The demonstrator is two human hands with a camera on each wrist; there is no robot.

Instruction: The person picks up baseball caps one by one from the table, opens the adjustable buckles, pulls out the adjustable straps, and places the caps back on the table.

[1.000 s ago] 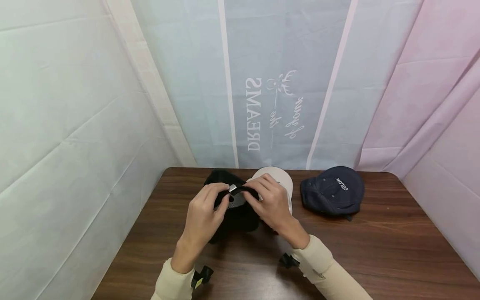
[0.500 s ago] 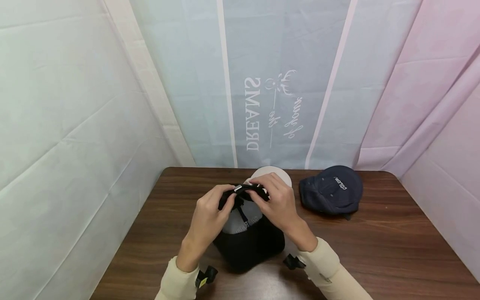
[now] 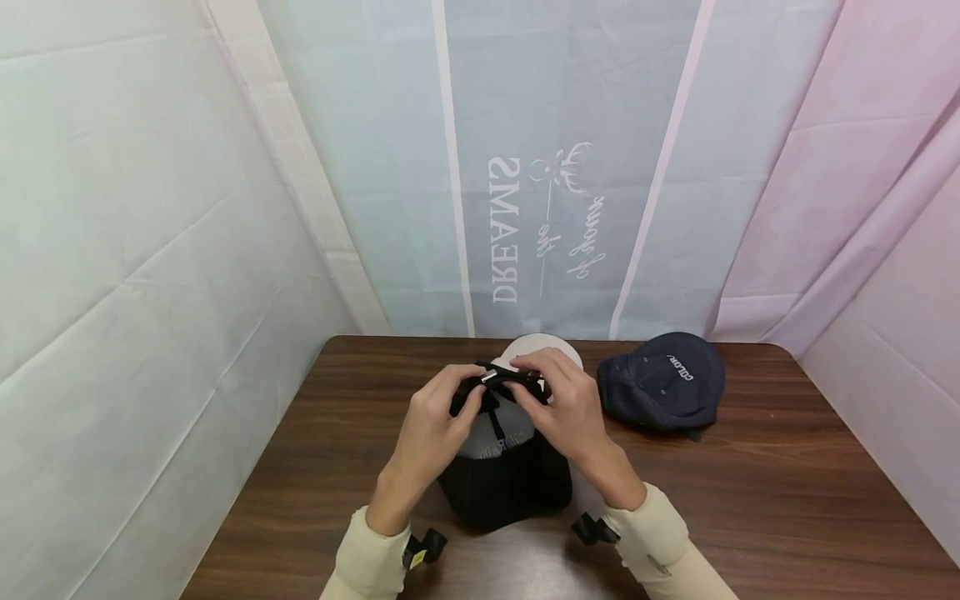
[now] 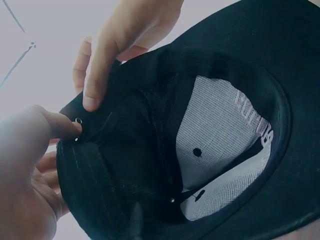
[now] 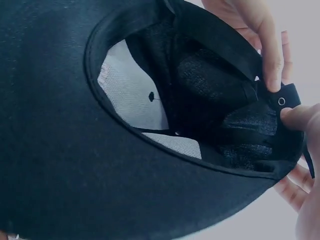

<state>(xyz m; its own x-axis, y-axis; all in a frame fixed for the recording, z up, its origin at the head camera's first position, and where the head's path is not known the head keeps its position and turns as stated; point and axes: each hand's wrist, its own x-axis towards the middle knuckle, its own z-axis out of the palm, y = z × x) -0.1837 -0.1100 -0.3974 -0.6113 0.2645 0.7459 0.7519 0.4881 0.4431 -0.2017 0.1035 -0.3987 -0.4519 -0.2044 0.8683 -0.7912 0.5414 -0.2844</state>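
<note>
A black cap (image 3: 506, 487) is held over the table, brim toward me and its inside showing. Grey mesh lining (image 4: 210, 125) with reversed lettering lies inside the crown. My left hand (image 3: 429, 429) pinches the back strap (image 5: 225, 42) beside a small silver buckle (image 3: 490, 376). On the other side, my right hand (image 3: 573, 408) pinches the strap end between thumb and fingers, close to a metal eyelet (image 5: 281, 101). The fingers curled behind the strap are partly hidden. Behind the right hand a white cap (image 3: 542, 343) is mostly covered.
A navy cap (image 3: 663, 383) with white letters lies at the back right of the wooden table (image 3: 787, 467). A printed cloth backdrop (image 3: 375, 167) stands along the far edge, with pale cloth walls (image 3: 135, 250) at both sides.
The black cap has swung toward me, so its brim and inside now face up. Both hands have shifted slightly right, still pinching the strap. The white and navy caps stay put.
</note>
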